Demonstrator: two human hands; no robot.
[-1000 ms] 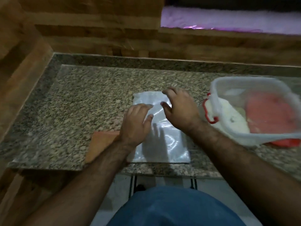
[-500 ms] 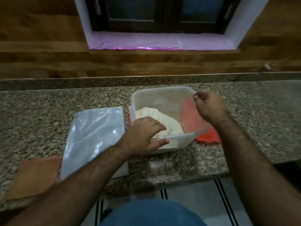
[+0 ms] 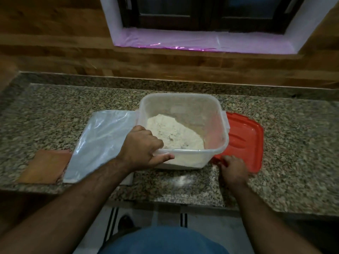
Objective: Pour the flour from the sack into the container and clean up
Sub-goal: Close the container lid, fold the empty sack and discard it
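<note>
A clear square plastic container [image 3: 183, 101] stands on the granite counter with a heap of white flour [image 3: 174, 134] in it. My left hand [image 3: 142, 150] grips its near left rim, thumb outside along the front wall. The empty clear plastic sack [image 3: 99, 142] lies flat to the left of the container. A red lid [image 3: 244, 136] lies partly under the container's right side. My right hand [image 3: 233, 170] rests with its fingertips on the lid's near edge.
An orange-brown cloth [image 3: 45, 166] lies at the counter's front left, beside the sack. A dusting of spilled flour [image 3: 180, 178] marks the granite counter [image 3: 293, 143] in front of the container. A wooden wall and a window sill rise behind.
My hands left the flattened sack. The left hand took the container's near rim. The right hand dropped from the container's far rim to the red lid's near edge.
</note>
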